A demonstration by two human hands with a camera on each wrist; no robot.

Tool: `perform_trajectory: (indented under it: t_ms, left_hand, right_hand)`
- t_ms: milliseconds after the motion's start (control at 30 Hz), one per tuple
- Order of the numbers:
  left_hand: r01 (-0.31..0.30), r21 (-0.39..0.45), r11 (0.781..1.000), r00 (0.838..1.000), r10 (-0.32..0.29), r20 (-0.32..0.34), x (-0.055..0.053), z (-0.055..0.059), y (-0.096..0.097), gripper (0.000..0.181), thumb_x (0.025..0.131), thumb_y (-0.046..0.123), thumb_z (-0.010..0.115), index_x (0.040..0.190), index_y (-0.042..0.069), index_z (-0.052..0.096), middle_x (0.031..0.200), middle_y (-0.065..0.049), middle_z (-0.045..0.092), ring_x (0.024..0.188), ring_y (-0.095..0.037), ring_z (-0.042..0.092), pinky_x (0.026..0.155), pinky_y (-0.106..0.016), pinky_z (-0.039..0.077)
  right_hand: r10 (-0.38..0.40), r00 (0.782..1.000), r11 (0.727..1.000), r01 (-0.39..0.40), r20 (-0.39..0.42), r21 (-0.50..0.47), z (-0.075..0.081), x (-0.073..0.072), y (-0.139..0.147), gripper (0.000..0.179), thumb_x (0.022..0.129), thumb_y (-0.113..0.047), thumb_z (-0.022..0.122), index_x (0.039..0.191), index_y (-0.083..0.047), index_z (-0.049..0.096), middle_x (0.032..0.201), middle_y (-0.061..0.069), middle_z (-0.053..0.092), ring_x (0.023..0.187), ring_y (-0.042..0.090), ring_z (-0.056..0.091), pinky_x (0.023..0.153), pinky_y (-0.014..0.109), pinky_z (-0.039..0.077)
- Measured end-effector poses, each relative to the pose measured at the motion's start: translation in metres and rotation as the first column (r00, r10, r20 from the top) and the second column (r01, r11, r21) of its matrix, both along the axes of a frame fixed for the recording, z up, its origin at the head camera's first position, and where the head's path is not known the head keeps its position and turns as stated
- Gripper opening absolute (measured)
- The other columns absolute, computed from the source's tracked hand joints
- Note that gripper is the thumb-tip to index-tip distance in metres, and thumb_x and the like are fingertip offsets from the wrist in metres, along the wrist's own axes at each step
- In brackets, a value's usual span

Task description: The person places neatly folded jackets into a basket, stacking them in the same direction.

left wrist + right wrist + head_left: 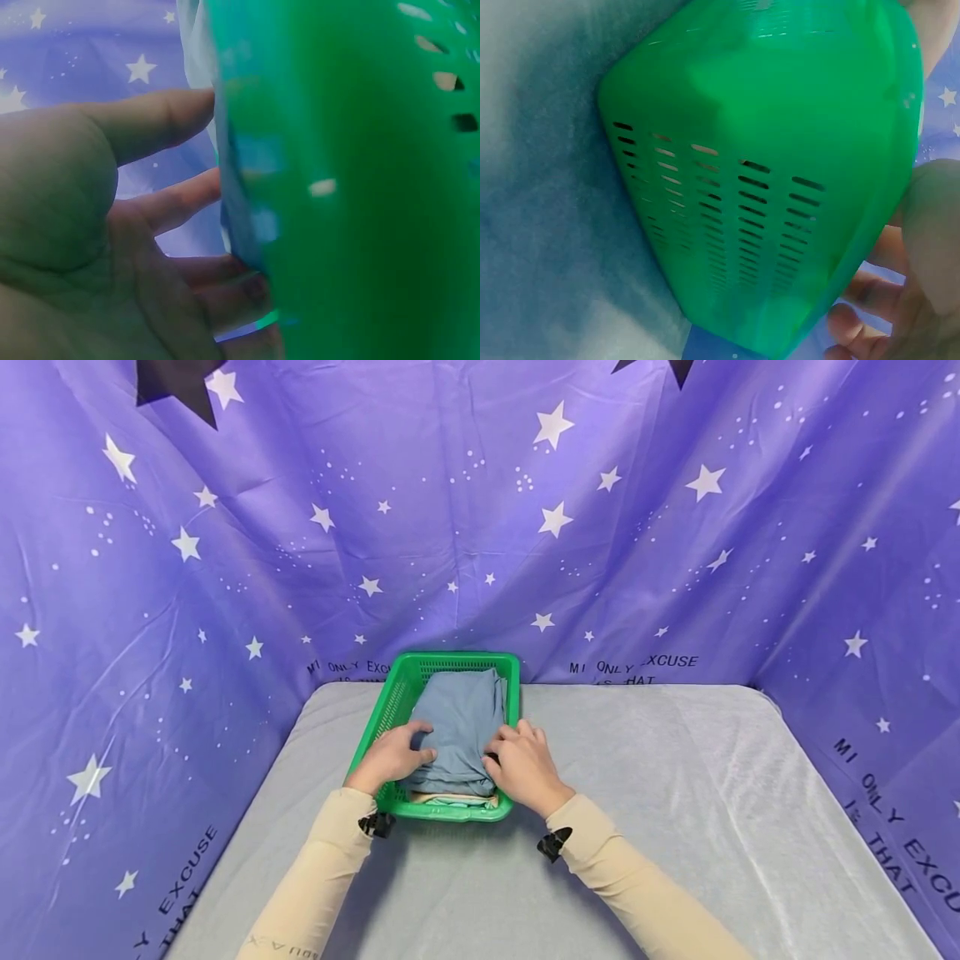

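Observation:
A green plastic basket [381, 724] holds a folded blue-grey garment [459, 714] on top of other folded cloth [457, 798] in peach and pale green. My left hand [393, 755] reaches over the basket's left rim, its spread thumb and fingers resting on the garment's left side. From the other side, my right hand [526, 766] crosses the right rim, loosely bent fingers at the garment's right edge. The left wrist view has the left fingers [184, 199] extended behind the basket wall, fingertips partly hidden. Low in the right wrist view, the right fingers [874, 292] hang beside the rim.
The basket stands at the back left of a table covered with grey cloth [660, 793]. Purple star-printed curtains [465, 527] enclose the table behind and at both sides. The grey cover extends to the right of the basket and in front of it.

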State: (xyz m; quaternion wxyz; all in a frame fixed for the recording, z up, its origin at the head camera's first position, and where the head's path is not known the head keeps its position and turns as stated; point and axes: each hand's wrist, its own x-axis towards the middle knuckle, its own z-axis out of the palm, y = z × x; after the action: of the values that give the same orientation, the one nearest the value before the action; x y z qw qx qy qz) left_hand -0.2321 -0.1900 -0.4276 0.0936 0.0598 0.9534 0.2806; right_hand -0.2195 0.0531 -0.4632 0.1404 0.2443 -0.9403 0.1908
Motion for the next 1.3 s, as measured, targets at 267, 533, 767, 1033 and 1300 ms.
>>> perform_trajectory:
  t_ms: [267,533,767,1033,1300]
  left_hand:
    - [0.099,-0.121,0.988,0.993,-0.091,0.069,-0.002,0.002,-0.002,0.053,0.099,0.032,0.068,0.147,0.015,0.055,0.153,-0.017,0.053,0.143,-0.043,0.044,0.111,-0.062,0.042]
    - [0.141,-0.169,0.975,0.987,-0.125,0.099,0.000,0.000,-0.001,0.056,0.099,0.032,0.067,0.150,0.017,0.052,0.153,-0.018,0.052,0.143,-0.044,0.045,0.113,-0.061,0.041]
    - [0.141,-0.155,0.978,0.986,-0.124,0.112,-0.001,-0.003,-0.001,0.057,0.100,0.033,0.066,0.152,0.018,0.050,0.155,-0.018,0.050,0.145,-0.044,0.042,0.114,-0.062,0.039]
    - [0.121,-0.148,0.982,0.990,-0.109,0.090,0.005,0.002,-0.007,0.054,0.101,0.036,0.064,0.151,0.020,0.052,0.157,-0.017,0.048,0.149,-0.045,0.035,0.116,-0.066,0.035]
    - [0.077,-0.178,0.981,0.997,-0.077,0.008,0.018,0.018,-0.014,0.050,0.101,0.039,0.062,0.147,0.019,0.058,0.153,-0.018,0.052,0.147,-0.046,0.037,0.111,-0.069,0.037]
  right_hand:
    - [-0.024,0.998,0.992,0.016,0.063,0.127,0.003,0.001,-0.006,0.023,0.090,-0.040,0.077,0.103,-0.020,0.082,0.103,-0.002,0.069,0.090,0.022,0.043,0.084,0.043,0.034]
    - [-0.041,0.998,0.986,0.032,0.046,0.166,0.003,0.001,-0.008,0.016,0.087,-0.035,0.082,0.094,-0.021,0.082,0.097,0.001,0.068,0.086,0.023,0.041,0.082,0.044,0.034]
    - [-0.037,0.997,0.986,0.027,0.061,0.163,0.003,0.000,-0.006,0.016,0.089,-0.033,0.080,0.096,-0.019,0.082,0.097,0.002,0.068,0.087,0.024,0.042,0.086,0.047,0.034]
    - [0.004,0.994,1.000,-0.008,0.108,0.031,0.005,0.003,0.001,0.024,0.092,-0.034,0.076,0.109,-0.017,0.079,0.105,0.000,0.070,0.088,0.021,0.042,0.086,0.044,0.034]
    - [0.128,0.978,0.962,-0.082,0.166,-0.259,0.016,0.001,0.020,0.020,0.094,-0.022,0.073,0.110,-0.010,0.077,0.107,0.001,0.071,0.099,0.027,0.060,0.094,0.048,0.044]
